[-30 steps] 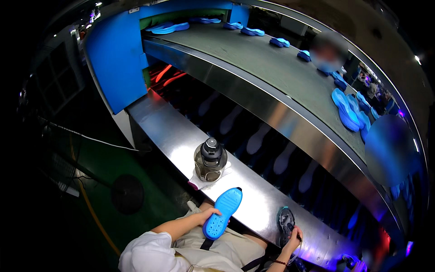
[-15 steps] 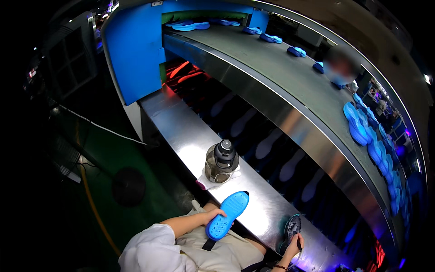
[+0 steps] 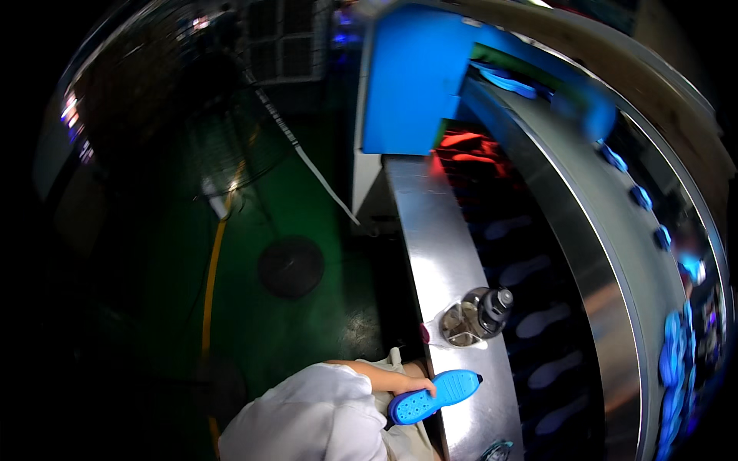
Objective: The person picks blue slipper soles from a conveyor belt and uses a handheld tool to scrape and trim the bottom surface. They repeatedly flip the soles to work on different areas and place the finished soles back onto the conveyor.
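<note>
My left hand [image 3: 417, 386] is closed on the side of a bright blue shoe sole [image 3: 455, 388], with its fingers partly hidden beneath. The sole's face, with small round holes toward one end and ridges toward the other, is turned up. Its dark-tipped end reaches over the edge of the shiny metal ledge [image 3: 440, 257]. At the bottom edge of the picture, only part of a dark dish-like thing [image 3: 496, 451] shows on the ledge. My right hand is out of view.
A clear container with a black top [image 3: 478, 316] stands on a white cloth on the ledge. Pale soles [image 3: 543, 320] lie in the dark channel beyond. The upper belt [image 3: 584, 165] carries blue soles. A round black base [image 3: 290, 266] stands on the green floor.
The view has swung left, so the ledge and belts sit farther right. The blue sole in my left hand lies more crosswise. My right hand, earlier at the dark dish, has left the picture.
</note>
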Demonstrator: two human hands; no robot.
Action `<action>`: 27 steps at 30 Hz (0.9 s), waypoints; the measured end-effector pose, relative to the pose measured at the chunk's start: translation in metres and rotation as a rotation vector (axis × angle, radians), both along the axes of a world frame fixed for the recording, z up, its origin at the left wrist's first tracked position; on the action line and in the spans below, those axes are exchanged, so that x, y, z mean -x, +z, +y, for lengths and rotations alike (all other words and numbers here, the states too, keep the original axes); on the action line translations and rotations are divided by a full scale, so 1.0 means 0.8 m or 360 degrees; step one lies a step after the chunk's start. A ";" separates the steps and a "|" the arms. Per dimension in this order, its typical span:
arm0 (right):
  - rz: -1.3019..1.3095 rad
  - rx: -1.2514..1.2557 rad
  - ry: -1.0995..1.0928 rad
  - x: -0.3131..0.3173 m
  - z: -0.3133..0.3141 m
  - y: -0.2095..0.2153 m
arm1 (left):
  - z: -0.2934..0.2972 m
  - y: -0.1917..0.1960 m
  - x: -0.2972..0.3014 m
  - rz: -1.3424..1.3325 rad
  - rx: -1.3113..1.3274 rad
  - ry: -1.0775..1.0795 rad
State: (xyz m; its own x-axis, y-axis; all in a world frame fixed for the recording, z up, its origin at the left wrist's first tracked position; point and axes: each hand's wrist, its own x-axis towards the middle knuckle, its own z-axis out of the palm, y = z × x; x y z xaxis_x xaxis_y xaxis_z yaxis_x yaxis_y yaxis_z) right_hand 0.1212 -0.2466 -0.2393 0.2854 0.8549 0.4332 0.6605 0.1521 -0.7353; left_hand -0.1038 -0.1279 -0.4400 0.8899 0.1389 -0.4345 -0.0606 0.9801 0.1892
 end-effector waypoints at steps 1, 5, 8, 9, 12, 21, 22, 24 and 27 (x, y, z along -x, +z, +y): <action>-0.0009 -0.0040 0.0073 0.006 0.008 0.005 | 0.001 -0.007 -0.004 -0.0021 -0.0008 -0.0001; -0.0038 -0.0138 0.0303 0.029 0.032 0.020 | 0.006 -0.021 -0.009 -0.0019 0.0114 -0.0134; -0.0064 -0.0200 0.0486 0.043 0.045 0.026 | -0.001 -0.022 -0.011 -0.0043 -0.0008 -0.0040; -0.0057 -0.0201 0.0508 0.045 0.048 0.028 | -0.001 -0.021 -0.015 -0.0037 -0.0037 -0.0035; -0.0063 -0.0212 0.0595 0.052 0.054 0.037 | -0.003 -0.017 -0.019 -0.0055 -0.0105 0.0021; -0.0037 -0.0259 0.0749 0.070 0.061 0.048 | 0.005 -0.010 -0.023 -0.0043 -0.0218 0.0129; -0.0036 -0.0258 0.0767 0.072 0.062 0.049 | 0.004 -0.009 -0.023 -0.0045 -0.0230 0.0148; -0.0045 -0.0264 0.0798 0.074 0.066 0.051 | 0.005 -0.008 -0.024 -0.0055 -0.0245 0.0188; -0.0061 -0.0262 0.0817 0.074 0.064 0.056 | -0.001 -0.006 -0.027 -0.0064 -0.0261 0.0220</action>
